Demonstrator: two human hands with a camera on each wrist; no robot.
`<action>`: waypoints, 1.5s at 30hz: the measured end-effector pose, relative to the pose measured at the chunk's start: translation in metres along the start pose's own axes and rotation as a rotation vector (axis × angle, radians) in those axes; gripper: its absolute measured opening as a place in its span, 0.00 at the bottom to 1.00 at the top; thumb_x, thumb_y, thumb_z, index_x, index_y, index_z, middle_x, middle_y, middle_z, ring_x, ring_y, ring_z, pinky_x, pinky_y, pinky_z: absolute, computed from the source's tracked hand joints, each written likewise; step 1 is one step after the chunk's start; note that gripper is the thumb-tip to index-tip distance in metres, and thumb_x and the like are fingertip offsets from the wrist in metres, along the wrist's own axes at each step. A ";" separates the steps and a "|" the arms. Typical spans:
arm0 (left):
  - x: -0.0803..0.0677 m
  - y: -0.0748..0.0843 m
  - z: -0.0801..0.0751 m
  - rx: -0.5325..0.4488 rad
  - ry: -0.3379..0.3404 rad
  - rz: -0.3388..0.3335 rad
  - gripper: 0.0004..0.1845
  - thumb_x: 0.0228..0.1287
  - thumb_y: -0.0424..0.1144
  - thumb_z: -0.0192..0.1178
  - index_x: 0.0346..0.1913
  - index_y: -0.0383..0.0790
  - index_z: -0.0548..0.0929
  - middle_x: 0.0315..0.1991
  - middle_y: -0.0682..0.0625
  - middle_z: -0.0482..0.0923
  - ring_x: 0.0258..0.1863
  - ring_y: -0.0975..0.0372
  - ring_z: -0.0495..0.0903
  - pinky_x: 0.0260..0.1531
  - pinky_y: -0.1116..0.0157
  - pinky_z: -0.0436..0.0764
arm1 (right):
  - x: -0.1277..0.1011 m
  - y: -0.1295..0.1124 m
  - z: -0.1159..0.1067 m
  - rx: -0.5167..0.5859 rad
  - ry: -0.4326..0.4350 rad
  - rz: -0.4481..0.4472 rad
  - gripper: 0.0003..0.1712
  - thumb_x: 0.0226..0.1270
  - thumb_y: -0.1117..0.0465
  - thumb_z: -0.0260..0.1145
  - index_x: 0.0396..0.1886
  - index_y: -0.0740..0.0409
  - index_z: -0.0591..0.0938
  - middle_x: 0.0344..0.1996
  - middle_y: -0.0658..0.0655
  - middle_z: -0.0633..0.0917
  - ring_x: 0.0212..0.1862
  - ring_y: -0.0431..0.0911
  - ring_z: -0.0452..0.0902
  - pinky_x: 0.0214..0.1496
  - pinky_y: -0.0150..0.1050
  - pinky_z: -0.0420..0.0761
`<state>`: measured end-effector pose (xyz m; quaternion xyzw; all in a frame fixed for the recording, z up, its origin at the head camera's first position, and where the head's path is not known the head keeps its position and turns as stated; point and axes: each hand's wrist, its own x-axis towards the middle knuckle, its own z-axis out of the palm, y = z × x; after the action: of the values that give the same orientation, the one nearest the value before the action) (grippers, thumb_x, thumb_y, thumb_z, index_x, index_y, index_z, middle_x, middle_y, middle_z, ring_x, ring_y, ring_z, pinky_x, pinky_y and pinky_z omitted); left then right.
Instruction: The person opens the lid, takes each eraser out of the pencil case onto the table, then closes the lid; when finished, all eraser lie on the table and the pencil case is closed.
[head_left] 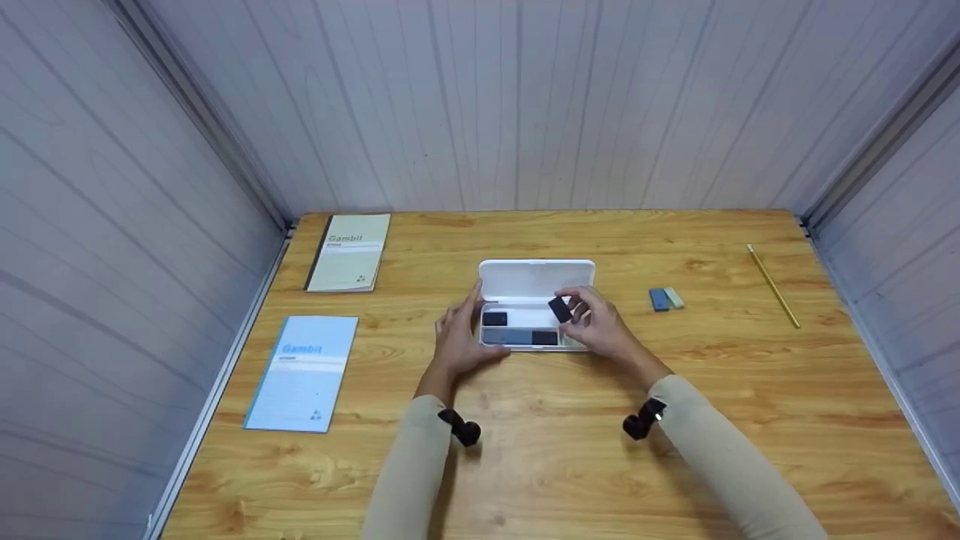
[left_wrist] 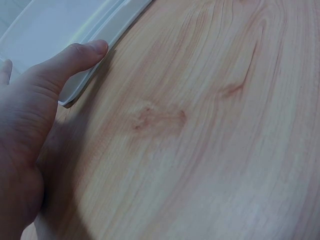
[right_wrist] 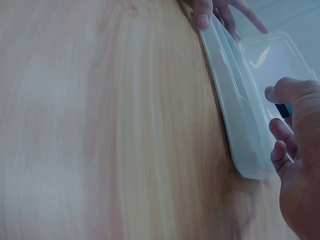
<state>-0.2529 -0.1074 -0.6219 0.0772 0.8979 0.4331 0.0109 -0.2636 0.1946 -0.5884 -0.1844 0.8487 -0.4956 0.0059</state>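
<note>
- Thumb and fingers of the right hand (head_left: 604, 330) close in a narrow pinch on a dark block (head_left: 559, 310), which tilts in the grip above the right-hand part of a white case (head_left: 529, 317); the right wrist view shows just a dark corner of it past the thumb.
- Left of that pinch, the left hand (head_left: 457, 339) spans the case's left end in a wide hold, thumb across the front rim, fingers along the far side.
- Behind the pinch stands the case's raised lid (head_left: 534, 277).
- Left of the pinch, in the back compartment near the left hand, lies a black block (head_left: 495, 319).
- Nearer the person than the pinch, the front compartment holds a blue-grey block (head_left: 514, 337), perhaps more than one, I cannot tell, with a second black block (head_left: 545, 338) touching its right end.
- Right of the pinch, a blue block (head_left: 659, 299) and pale green block (head_left: 674, 298) lie side by side on the table (head_left: 555, 465); well beyond them lies a yellow pencil (head_left: 774, 286).
- Well left of both hands lie a cream notebook (head_left: 349, 259) and, nearer the person, a blue notebook (head_left: 304, 382).
</note>
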 end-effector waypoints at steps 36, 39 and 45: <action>0.000 -0.001 0.000 0.001 0.001 -0.002 0.75 0.47 0.52 0.91 0.94 0.57 0.51 0.79 0.45 0.81 0.83 0.42 0.68 0.86 0.33 0.52 | -0.029 0.041 -0.124 -0.171 0.107 0.125 0.33 0.73 0.72 0.75 0.76 0.67 0.78 0.56 0.71 0.82 0.49 0.47 0.78 0.49 0.21 0.76; 0.000 -0.001 0.000 0.009 -0.008 -0.005 0.75 0.48 0.54 0.91 0.94 0.57 0.51 0.79 0.46 0.81 0.84 0.42 0.67 0.86 0.32 0.51 | -0.031 0.045 -0.133 -0.178 0.119 0.143 0.33 0.76 0.71 0.74 0.77 0.66 0.78 0.57 0.71 0.81 0.47 0.42 0.77 0.47 0.20 0.76; 0.000 0.000 0.000 0.027 -0.006 0.002 0.75 0.47 0.54 0.91 0.94 0.56 0.51 0.78 0.46 0.81 0.83 0.42 0.68 0.86 0.33 0.53 | -0.033 0.050 -0.148 -0.179 0.129 0.193 0.33 0.80 0.67 0.72 0.80 0.65 0.75 0.58 0.69 0.80 0.46 0.36 0.75 0.46 0.21 0.76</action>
<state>-0.2530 -0.1078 -0.6220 0.0796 0.9035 0.4210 0.0119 -0.2763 0.3516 -0.5606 -0.0696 0.9020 -0.4257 -0.0178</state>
